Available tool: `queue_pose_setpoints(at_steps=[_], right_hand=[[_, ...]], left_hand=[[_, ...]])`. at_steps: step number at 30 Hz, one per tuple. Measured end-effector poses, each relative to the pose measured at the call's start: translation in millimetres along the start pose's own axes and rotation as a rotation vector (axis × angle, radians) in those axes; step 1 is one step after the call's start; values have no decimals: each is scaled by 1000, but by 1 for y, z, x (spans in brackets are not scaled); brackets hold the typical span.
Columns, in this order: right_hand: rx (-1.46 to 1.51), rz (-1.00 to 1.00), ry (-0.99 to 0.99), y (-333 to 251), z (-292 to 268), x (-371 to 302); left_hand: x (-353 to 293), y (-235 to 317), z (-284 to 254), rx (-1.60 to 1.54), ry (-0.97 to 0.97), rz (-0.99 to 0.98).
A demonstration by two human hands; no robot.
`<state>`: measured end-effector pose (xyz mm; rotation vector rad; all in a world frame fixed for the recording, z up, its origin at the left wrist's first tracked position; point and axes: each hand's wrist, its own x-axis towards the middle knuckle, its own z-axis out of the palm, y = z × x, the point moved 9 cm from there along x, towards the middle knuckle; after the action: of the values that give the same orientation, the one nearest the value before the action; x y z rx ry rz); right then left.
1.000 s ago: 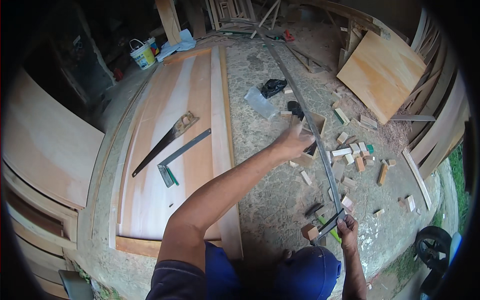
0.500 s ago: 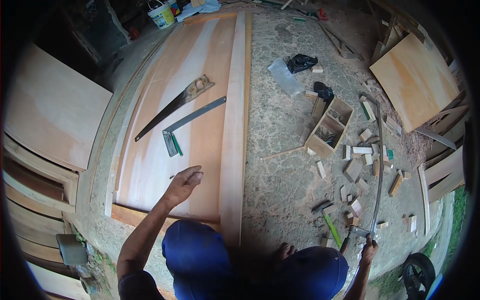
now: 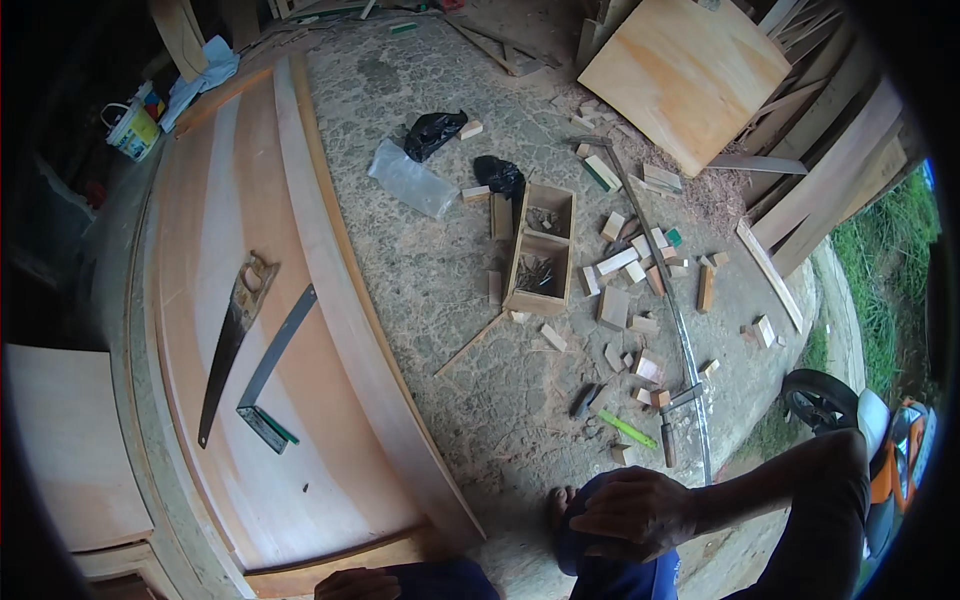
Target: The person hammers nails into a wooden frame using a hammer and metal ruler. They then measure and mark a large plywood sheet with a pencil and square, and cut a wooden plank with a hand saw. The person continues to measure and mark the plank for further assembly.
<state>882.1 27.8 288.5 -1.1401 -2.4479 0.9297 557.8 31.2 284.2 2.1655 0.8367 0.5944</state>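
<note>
My right hand (image 3: 635, 512) rests over my right knee, fingers draped across the blue cloth with nothing in them. Only part of my left hand (image 3: 357, 584) shows at the lower edge, its fingers lying on my left knee. Beyond the right hand, a long metal bar clamp (image 3: 688, 350) lies on the concrete, touched by neither hand. To the left, a handsaw (image 3: 232, 335) and a metal try square (image 3: 283, 345) lie on a large wooden panel (image 3: 350, 490). A thin green piece (image 3: 277, 426) sits against the square's stock.
A two-compartment wooden box (image 3: 540, 295) holds small metal pieces. Several wood offcuts (image 3: 613, 306) and a green-handled hammer (image 3: 628, 430) lie near the clamp. Black plastic bags (image 3: 433, 135) lie farther off. A board (image 3: 685, 80) leans at the far right; a motorcycle (image 3: 830, 400) stands at right.
My right hand has let go of the bar clamp and come onto my right knee. My left hand has drawn back from above the panel to my left knee. The view has turned right.
</note>
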Motion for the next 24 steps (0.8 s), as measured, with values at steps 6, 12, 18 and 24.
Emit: queue_pose_setpoints(at_steps=[6,12,18,24], right_hand=[[133,279,-198,8,4,-31],[205,847,-284,-28,-9,-85],[325,902,-117,-92,-1,-161],[463,837,-495,-80,-18,-241]], left_hand=[[-8,21,-1,-226,26,-217],[-62,24,51,325,-253,-626],[18,175,57,230,-387,-841],[126,196,8,-736,27,-1182]])
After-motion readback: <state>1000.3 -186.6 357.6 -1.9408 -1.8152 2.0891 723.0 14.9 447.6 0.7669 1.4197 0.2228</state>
